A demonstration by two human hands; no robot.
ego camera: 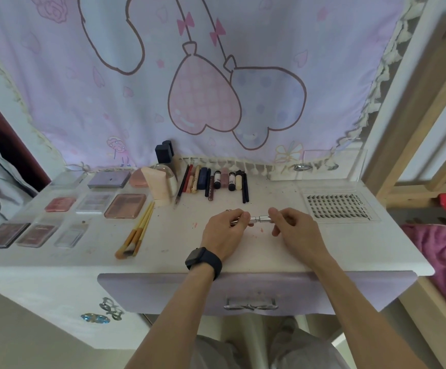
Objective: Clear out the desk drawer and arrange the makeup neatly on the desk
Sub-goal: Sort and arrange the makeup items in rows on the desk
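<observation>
White desk (349, 249) seen from above, with makeup laid out in groups. Both hands meet over the middle of the desktop, holding a small silver tube (260, 218) sideways between them, just above the surface. The left hand (225, 230), with a black watch (203, 258) on its wrist, has its fingers curled around the tube's left end. The right hand (296, 230) pinches the tube's right end between thumb and fingertips. Only the short middle of the tube shows between the two hands.

On the desk's left side, flat palettes (124, 206) lie in three rows, some pink, some purple, some clear. Just right of them, a few brushes (139, 230) with pale handles lie together, bristles toward the near edge. Along the back, beside a pink squeeze tube (158, 186) and a black-capped bottle (164, 155), pencils (216, 182) and lip tubes lie side by side in a line. A clear lash tray (337, 206) sits on the right.

Below the desktop, the lilac drawer (163, 291) is closed, its silver handle (250, 304) facing the person. A lilac cartoon curtain (216, 75) hangs behind the desk.
</observation>
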